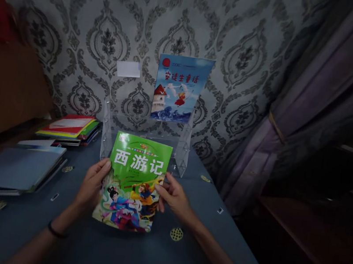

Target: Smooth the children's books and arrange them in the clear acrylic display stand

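Note:
A green-topped picture book [135, 179] with large white Chinese characters and cartoon figures faces me, held upright between both hands. My left hand [93, 179] grips its left edge, thumb on the cover. On its right edge my right hand [173, 194] is closed, thumb in front and fingers behind. Just beyond the book stands a clear acrylic display rack [184, 151]. A blue picture book [179, 90] with red characters rests upright in its upper right part. The green book hides much of the rack's lower front.
To the left lie a stack of colourful books [70, 128] and, nearer, another pile with a grey-blue cover [17, 165]. A white card [128, 69] shows against the patterned wall. A brown box [5, 91] stands far left; a tied curtain [253, 153] hangs right of the blue-covered table [203, 261].

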### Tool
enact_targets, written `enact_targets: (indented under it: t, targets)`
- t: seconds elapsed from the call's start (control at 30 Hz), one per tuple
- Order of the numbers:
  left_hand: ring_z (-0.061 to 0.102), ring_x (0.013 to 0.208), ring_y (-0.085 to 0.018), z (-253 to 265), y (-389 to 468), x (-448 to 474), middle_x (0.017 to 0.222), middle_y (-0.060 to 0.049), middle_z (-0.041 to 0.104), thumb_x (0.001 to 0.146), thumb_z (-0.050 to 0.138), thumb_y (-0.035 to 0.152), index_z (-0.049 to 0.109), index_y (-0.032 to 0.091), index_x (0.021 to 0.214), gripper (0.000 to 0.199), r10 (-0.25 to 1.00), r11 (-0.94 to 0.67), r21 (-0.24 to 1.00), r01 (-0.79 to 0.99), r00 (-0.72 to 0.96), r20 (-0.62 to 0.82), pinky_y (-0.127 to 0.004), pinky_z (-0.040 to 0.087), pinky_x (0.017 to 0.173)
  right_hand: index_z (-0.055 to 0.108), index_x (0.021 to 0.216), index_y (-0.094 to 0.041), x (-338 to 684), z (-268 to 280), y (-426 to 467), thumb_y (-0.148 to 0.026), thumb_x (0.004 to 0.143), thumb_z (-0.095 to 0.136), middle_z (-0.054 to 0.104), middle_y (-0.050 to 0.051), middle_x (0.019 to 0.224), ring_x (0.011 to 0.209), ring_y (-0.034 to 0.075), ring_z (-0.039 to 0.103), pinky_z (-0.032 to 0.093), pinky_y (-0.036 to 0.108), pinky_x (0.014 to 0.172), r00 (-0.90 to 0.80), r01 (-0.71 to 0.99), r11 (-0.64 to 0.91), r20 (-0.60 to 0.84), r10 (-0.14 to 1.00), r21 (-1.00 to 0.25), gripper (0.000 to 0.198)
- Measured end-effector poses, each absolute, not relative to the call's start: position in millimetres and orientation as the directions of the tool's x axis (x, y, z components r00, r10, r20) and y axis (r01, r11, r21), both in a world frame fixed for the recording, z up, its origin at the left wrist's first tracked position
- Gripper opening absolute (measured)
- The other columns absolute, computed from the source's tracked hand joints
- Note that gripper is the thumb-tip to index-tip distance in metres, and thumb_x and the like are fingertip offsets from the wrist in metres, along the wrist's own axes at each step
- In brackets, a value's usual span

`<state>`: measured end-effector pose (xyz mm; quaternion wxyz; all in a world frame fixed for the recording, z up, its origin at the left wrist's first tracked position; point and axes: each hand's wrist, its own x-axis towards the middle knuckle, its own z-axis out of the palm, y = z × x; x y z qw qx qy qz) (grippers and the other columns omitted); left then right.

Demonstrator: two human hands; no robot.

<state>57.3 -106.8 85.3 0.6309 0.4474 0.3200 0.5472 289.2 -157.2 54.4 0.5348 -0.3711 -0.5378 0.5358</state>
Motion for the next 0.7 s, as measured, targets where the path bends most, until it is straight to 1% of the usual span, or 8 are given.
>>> enact_targets:
  t: [0.13,0.3,0.37,0.47,0.57,0.63,0.7]
  targets:
    - [0.073,0.078,-0.020,73.2,-101.3,59.1,0.080,-0.001,0.074,0.065,0.085,0.056,0.064,0.018,0.084,0.047,0.988,0.003,0.896,-0.444,0.138,0.064,-0.028,0.059,0.070,0.055,0.115,-0.022,286.9,52.6,-159.0,-0.048,0.085,0.071,0.075,0.002,0.089,0.035,0.006,0.053,0.038,0.019,0.035,-0.148,-0.124,0.160,0.177,0.973,-0.979,0.043]
    - [0.074,0.092,-0.023,60.5,-95.2,56.9,0.094,-0.005,0.077,0.065,0.086,0.058,0.069,0.016,0.100,0.057,0.995,0.009,0.877,-0.481,0.092,0.041,-0.032,0.060,0.082,0.053,0.120,-0.021,284.9,51.5,-158.1,-0.051,0.088,0.068,0.075,0.006,0.098,0.035,0.004,0.051,0.040,0.019,0.036,-0.143,-0.053,0.177,0.183,0.973,-0.983,0.046]
    - [0.073,0.097,-0.025,57.1,-94.1,54.9,0.098,-0.007,0.078,0.066,0.085,0.058,0.070,0.015,0.101,0.058,0.994,0.027,0.867,-0.498,0.104,0.029,-0.034,0.059,0.087,0.051,0.123,-0.021,284.6,48.4,-157.5,-0.053,0.087,0.069,0.074,0.006,0.100,0.035,0.004,0.050,0.040,0.019,0.035,-0.146,-0.031,0.171,0.174,0.974,-0.985,0.051]
    - [0.073,0.102,-0.028,53.8,-93.6,52.7,0.101,-0.009,0.078,0.069,0.084,0.058,0.072,0.014,0.101,0.055,0.989,0.051,0.856,-0.514,0.146,0.028,-0.036,0.059,0.090,0.050,0.125,-0.022,284.4,40.8,-159.5,-0.054,0.083,0.073,0.073,0.004,0.097,0.037,0.005,0.050,0.040,0.019,0.035,-0.159,-0.006,0.113,0.113,0.981,-0.994,0.058]
    - [0.073,0.103,-0.029,53.1,-93.4,52.5,0.100,-0.009,0.079,0.070,0.084,0.057,0.073,0.015,0.100,0.053,0.985,0.061,0.851,-0.521,0.171,0.034,-0.037,0.059,0.090,0.053,0.123,-0.022,283.3,30.0,-166.1,-0.055,0.078,0.076,0.071,0.002,0.090,0.048,0.008,0.054,0.042,0.019,0.038,-0.198,0.031,0.020,0.014,0.980,-0.999,0.061]
    - [0.074,0.103,-0.029,53.7,-93.0,53.1,0.100,-0.009,0.079,0.068,0.084,0.057,0.073,0.015,0.100,0.054,0.984,0.071,0.846,-0.528,0.174,0.026,-0.037,0.060,0.090,0.056,0.121,-0.020,282.1,23.1,-171.1,-0.055,0.074,0.080,0.068,0.001,0.086,0.055,0.010,0.056,0.042,0.019,0.040,-0.225,0.060,-0.037,-0.049,0.973,-0.998,0.063]
    - [0.074,0.102,-0.029,55.0,-92.8,53.3,0.100,-0.009,0.079,0.066,0.085,0.057,0.073,0.015,0.099,0.055,0.986,0.086,0.842,-0.533,0.167,0.005,-0.037,0.060,0.090,0.057,0.118,-0.019,280.9,18.7,-174.9,-0.056,0.071,0.082,0.065,0.000,0.083,0.056,0.011,0.055,0.043,0.019,0.041,-0.243,0.079,-0.081,-0.098,0.965,-0.994,0.065]
